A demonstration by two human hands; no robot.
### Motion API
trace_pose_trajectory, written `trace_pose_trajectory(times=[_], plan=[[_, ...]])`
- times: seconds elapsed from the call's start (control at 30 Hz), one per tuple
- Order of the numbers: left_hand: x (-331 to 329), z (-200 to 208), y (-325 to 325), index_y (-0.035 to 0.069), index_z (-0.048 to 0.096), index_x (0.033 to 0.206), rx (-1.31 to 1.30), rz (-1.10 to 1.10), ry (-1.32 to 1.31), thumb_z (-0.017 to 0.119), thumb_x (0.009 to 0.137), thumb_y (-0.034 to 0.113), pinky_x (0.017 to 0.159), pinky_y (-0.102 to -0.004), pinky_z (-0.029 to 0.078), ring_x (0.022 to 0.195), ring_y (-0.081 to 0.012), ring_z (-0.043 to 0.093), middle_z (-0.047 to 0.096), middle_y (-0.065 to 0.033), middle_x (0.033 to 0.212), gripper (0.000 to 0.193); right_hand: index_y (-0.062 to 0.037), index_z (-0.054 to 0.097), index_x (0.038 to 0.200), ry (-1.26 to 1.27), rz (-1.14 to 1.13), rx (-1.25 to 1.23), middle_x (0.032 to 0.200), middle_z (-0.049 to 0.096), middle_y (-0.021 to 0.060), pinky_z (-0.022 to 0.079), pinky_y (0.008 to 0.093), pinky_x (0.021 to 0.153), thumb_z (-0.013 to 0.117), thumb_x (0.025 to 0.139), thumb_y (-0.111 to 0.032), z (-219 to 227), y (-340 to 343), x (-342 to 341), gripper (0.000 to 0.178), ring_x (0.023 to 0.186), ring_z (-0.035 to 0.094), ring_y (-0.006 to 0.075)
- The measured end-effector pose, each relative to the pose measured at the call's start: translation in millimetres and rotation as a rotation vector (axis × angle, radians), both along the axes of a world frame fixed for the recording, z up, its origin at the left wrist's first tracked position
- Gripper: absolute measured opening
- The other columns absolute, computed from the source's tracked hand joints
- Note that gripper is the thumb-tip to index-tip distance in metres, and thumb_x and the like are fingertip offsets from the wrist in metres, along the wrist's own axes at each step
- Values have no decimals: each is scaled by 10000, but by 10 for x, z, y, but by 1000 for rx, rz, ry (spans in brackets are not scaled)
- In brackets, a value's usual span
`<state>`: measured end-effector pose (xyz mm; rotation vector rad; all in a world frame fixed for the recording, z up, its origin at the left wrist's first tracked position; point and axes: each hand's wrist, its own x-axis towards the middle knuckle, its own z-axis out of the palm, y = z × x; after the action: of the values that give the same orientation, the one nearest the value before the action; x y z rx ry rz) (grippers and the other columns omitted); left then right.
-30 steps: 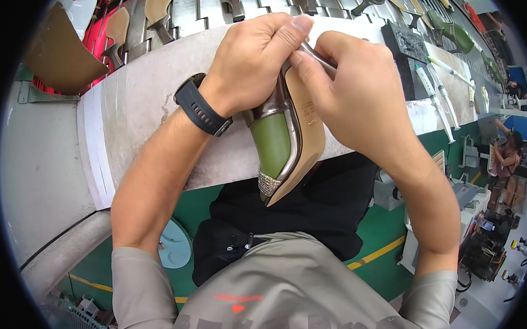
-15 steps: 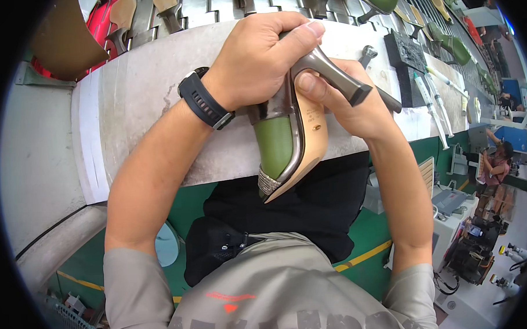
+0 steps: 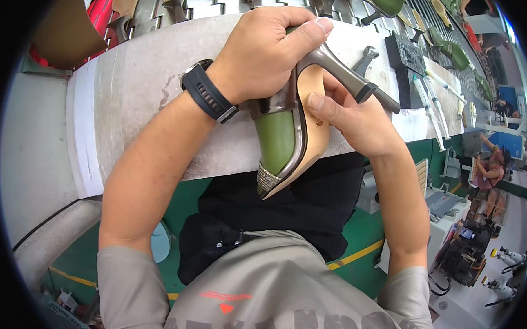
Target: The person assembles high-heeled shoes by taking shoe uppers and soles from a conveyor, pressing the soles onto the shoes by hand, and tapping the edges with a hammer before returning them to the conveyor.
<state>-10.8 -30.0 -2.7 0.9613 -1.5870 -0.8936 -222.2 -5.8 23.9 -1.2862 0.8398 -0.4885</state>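
A high-heeled shoe [image 3: 316, 140] is tilted sole to the right, toe toward me, over the near edge of the bench. It has a tan sole, a metallic brown upper, a glittering band near the toe and a green last [image 3: 277, 135] inside. My left hand [image 3: 265, 54] is closed around its heel end, with the thumb beside the base of the brown heel [image 3: 343, 73]. My right hand [image 3: 366, 126] holds it from the right, thumb against the sole. Its other fingers are curled and partly hidden behind the heel and sole.
The pale bench [image 3: 139, 93] bears a metal-headed tool with a dark handle [image 3: 385, 96], a black block [image 3: 406, 55] and several syringes [image 3: 428, 103]. Beyond it, a slatted metal conveyor [image 3: 211, 5] carries shoes and soles. Other people work at the far right.
My right thumb has slid down the sole, away from the heel base, and the right hand has shifted down and right. My left hand keeps its grip; the view has moved slightly.
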Motion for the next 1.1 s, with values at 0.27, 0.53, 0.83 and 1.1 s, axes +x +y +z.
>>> trace_pose_trajectory(times=[0.27,0.53,0.83,1.1], plan=[[-36,20,16,-18,739,991,66,18,-6,603,1073,350,714,-277,470,783,-81,555,645,-3,802,401,28,589,1372,2,-7,7,1194,700,71,564,342,948,776,1008,-263,-14,39,2,503,1073,668,149],[-95,22,-3,-44,747,978,15,107,-68,632,1047,353,708,-295,505,768,-111,614,704,-64,807,419,45,593,1357,40,-166,-44,1183,707,77,558,312,907,757,1006,-145,12,248,171,432,1049,655,125],[-86,34,-43,-39,745,1006,1,41,-85,626,1062,371,704,-284,499,774,-106,609,703,-48,820,431,60,677,1197,-1,-348,-313,1033,732,49,574,287,785,744,1021,-135,-70,176,255,272,897,668,94],[-61,36,-9,-34,742,995,14,47,-109,627,1070,369,734,-281,511,795,-107,627,704,-41,820,426,141,472,1489,-44,-203,-22,1336,667,171,505,357,1101,805,936,-127,5,473,-79,699,1225,649,190]])
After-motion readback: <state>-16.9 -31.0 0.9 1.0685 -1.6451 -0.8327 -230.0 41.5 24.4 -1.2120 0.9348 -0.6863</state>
